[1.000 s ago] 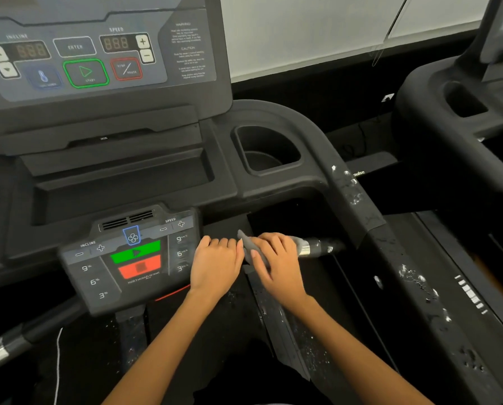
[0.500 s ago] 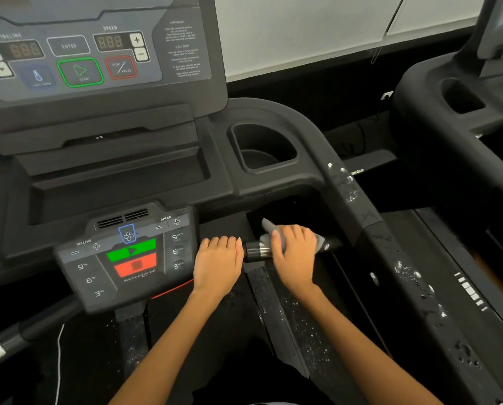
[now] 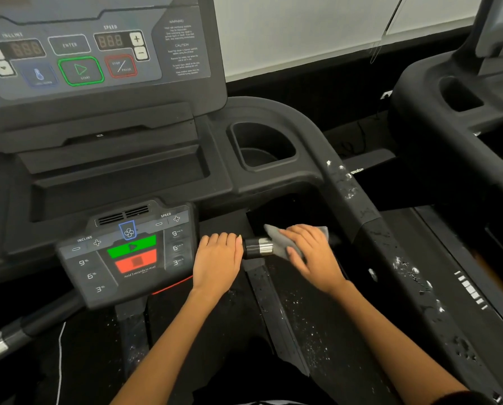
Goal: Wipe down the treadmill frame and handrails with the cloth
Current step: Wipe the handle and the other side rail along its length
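A person's right hand (image 3: 313, 255) is curling its fingers (image 3: 295, 239) around a crumpled grey cloth (image 3: 279, 242) on the short handrail (image 3: 257, 247), close under the droplet-speckled side rail (image 3: 370, 229). The left hand (image 3: 218, 260) is lying flat, fingers straight, beside the control pad (image 3: 127, 252).
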`<state>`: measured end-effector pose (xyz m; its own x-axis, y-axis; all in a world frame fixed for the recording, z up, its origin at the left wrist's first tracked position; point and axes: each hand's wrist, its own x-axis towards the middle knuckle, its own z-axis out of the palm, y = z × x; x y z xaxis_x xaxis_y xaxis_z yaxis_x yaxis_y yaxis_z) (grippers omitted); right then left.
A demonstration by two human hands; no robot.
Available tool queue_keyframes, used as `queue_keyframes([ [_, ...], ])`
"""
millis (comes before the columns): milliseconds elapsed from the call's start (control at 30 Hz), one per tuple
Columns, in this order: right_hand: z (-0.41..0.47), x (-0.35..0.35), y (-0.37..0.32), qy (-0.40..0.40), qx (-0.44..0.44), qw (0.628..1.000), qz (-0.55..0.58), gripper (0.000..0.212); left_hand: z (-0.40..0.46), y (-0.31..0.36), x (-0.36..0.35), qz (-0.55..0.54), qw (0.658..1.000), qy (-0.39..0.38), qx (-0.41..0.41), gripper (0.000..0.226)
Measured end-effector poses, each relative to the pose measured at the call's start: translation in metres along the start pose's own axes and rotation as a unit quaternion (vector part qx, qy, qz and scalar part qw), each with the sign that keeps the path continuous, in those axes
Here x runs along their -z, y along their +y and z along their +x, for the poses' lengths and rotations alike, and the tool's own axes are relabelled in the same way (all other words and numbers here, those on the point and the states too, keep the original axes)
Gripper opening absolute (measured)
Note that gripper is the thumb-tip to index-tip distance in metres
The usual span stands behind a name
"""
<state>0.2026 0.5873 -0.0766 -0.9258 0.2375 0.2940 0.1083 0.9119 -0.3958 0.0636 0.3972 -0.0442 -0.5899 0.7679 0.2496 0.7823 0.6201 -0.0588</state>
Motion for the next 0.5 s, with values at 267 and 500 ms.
queue_keyframes([
  [267,0.039,-0.032,-0.053,0.097,-0.225,0.969,-0.028,0.031,0.004,0.005,-0.001,-0.027,0.999,-0.019,0.042,0.039],
  [500,0.01,-0.027,-0.048,0.035,-0.043,0.997,0.045,0.035,0.006,0.005,-0.005,-0.03,0.998,-0.031,0.047,0.044],
])
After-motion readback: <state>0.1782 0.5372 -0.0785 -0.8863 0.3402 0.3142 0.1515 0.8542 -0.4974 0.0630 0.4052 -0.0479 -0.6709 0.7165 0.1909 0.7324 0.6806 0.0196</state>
